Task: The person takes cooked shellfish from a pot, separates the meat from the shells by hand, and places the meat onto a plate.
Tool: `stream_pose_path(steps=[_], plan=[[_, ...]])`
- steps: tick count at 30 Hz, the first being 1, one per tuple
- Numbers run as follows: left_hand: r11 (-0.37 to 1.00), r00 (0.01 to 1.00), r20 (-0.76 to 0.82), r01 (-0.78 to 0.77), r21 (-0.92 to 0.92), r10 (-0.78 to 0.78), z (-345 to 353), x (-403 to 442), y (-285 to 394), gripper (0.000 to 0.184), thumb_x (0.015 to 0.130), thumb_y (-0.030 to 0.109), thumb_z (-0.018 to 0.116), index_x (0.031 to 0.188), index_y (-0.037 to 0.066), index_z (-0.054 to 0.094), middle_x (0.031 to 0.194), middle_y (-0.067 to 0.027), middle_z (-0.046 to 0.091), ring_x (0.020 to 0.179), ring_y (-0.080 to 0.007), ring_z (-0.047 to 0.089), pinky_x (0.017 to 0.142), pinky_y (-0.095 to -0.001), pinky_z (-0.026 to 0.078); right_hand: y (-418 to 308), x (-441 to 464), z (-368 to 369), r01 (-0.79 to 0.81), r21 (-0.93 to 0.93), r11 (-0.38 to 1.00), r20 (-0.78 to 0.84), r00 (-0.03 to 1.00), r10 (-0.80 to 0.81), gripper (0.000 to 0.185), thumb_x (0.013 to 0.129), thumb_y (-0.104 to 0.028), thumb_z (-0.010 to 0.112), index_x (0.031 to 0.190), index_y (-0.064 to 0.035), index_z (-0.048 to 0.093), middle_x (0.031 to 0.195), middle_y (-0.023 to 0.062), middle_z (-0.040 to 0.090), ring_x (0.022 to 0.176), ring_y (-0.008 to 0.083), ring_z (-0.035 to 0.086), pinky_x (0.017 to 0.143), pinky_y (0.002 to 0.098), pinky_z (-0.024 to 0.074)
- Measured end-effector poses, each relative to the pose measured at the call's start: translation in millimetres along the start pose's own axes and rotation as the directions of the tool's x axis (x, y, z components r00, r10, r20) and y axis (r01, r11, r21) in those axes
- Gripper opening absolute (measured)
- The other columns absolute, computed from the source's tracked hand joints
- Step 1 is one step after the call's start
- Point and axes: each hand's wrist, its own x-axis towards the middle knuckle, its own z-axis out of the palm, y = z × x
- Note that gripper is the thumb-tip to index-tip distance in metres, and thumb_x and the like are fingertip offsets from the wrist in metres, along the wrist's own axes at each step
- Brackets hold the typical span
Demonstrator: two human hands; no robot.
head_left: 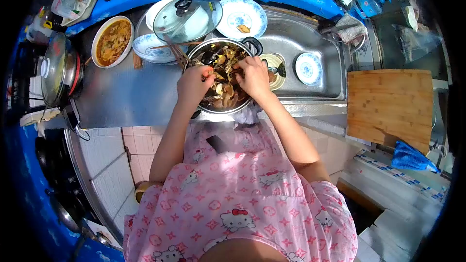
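Observation:
A steel pot (253,44) with black handles sits at the counter's front edge, filled with a dark mix of food pieces (224,90), some brown, some pale. Over its left side is my left hand (193,86), thumb and fingers pinched together; what lies between them is too small to name. My right hand (254,78) reaches in from the right, fingers bent down onto the food, their tips partly hidden. Tongs or similar long utensils (179,57) lean at the pot's upper left rim. Behind the pot, a glass lid (194,25) with a black knob rests over dishes.
Left stand a bowl of brown stew (113,43) and a lidded pan (53,70). A blue-patterned plate (232,10) holds a scrap of food. The steel sink (291,31) contains a small plate (308,69) and a yellowish bowl (277,81). A wooden cutting board (388,102) lies right.

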Motion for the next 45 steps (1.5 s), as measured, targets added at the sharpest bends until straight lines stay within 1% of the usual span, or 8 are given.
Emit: stream_pose_path(steps=[4, 13, 19, 24, 27, 30, 34, 45], plan=[[0.981, 0.981, 0.041, -0.19, 0.045, 0.188, 14, 3, -13, 0.023, 0.074, 0.018, 0.067, 0.095, 0.011, 0.068, 0.081, -0.0054, 0.066, 0.07, -0.0221, 0.061, 0.064, -0.0326, 0.049, -15, 2, -8, 0.188, 0.049, 0.981, 0.052, 0.98, -0.191, 0.024, 0.061, -0.021, 0.072, 0.081, -0.009, 0.066, 0.086, 0.0059, 0.056, 0.092, 0.0238, 0.049, 0.081, 0.0357, 0.0368], [0.999, 0.994, 0.097, 0.05, -0.012, -0.048, 18, 3, -13, 0.024, 0.075, 0.021, 0.068, 0.095, 0.006, 0.067, 0.083, -0.0104, 0.066, 0.074, -0.0223, 0.063, 0.067, -0.0318, 0.049, -28, -12, 22, 0.142, -0.303, 0.942, 0.168, 0.981, -0.093, 0.012, 0.063, -0.017, 0.061, 0.066, -0.0089, 0.069, 0.076, 0.0057, 0.061, 0.085, 0.0203, 0.053, 0.077, 0.0331, 0.0361], [0.973, 0.99, 0.041, -0.128, -0.194, 0.138, 10, -8, 12, 0.039, 0.076, 0.025, 0.069, 0.103, -0.001, 0.062, 0.088, -0.0141, 0.066, 0.083, -0.024, 0.063, 0.073, -0.0329, 0.049, -19, -8, -26, -0.012, -0.059, 0.998, -0.093, 0.996, 0.007, 0.012, 0.072, -0.019, 0.066, 0.073, -0.0072, 0.068, 0.07, 0.0076, 0.062, 0.075, 0.0256, 0.055, 0.072, 0.037, 0.038], [0.889, 0.999, 0.016, -0.026, -0.456, 0.037, 4, -3, 29, 0.026, 0.085, 0.022, 0.06, 0.093, -0.002, 0.064, 0.07, -0.0132, 0.065, 0.062, -0.0215, 0.062, 0.059, -0.0296, 0.047, -22, -5, -50, -0.088, 0.273, 0.958, -0.066, 0.992, 0.11, 0.013, 0.074, -0.017, 0.069, 0.075, -0.0048, 0.068, 0.065, 0.006, 0.061, 0.067, 0.0201, 0.056, 0.071, 0.0321, 0.0405], [0.848, 1.0, 0.007, -0.015, -0.53, 0.022, -2, 0, 21, 0.023, 0.088, 0.019, 0.057, 0.085, -0.003, 0.064, 0.062, -0.0092, 0.062, 0.055, -0.0126, 0.056, 0.054, -0.0271, 0.043, -27, -4, -61, -0.35, 0.586, 0.731, 0.202, 0.937, 0.286, 0.013, 0.079, -0.014, 0.066, 0.086, -0.0024, 0.068, 0.063, 0.0013, 0.059, 0.062, 0.0107, 0.053, 0.064, 0.0253, 0.0433], [0.788, 0.983, 0.147, 0.175, -0.59, -0.109, -5, 2, 18, 0.025, 0.09, 0.017, 0.054, 0.084, -0.004, 0.066, 0.07, 0.0002, 0.063, 0.063, -0.0032, 0.053, 0.058, -0.0207, 0.043, -15, -8, -47, -0.455, 0.795, 0.4, 0.416, 0.89, 0.185, 0.023, 0.083, -0.009, 0.061, 0.105, -0.0014, 0.063, 0.075, -0.0048, 0.059, 0.069, 0.0015, 0.048, 0.068, 0.0163, 0.0394], [0.751, 0.971, 0.126, 0.238, -0.616, -0.205, 0, -1, 23, 0.026, 0.09, 0.018, 0.053, 0.083, -0.003, 0.066, 0.07, 0.0, 0.063, 0.063, -0.0035, 0.053, 0.058, -0.0203, 0.042, -17, -12, -44, -0.485, 0.834, 0.264, 0.471, 0.874, 0.12, 0.036, 0.084, -0.001, 0.051, 0.121, -0.0027, 0.054, 0.098, -0.0032, 0.059, 0.08, 0.0028, 0.051, 0.067, 0.017, 0.0415], [0.77, 0.991, 0.013, 0.109, -0.629, -0.13, 13, -7, 29, 0.025, 0.088, 0.017, 0.053, 0.083, -0.005, 0.063, 0.064, -0.0067, 0.062, 0.058, -0.0088, 0.054, 0.056, -0.0257, 0.042, -25, -13, -28, -0.476, 0.863, 0.169, 0.433, 0.869, 0.24, 0.018, 0.086, -0.003, 0.052, 0.1, 0.0022, 0.061, 0.077, -0.001, 0.062, 0.064, 0.0031, 0.052, 0.057, 0.0175, 0.0417]])
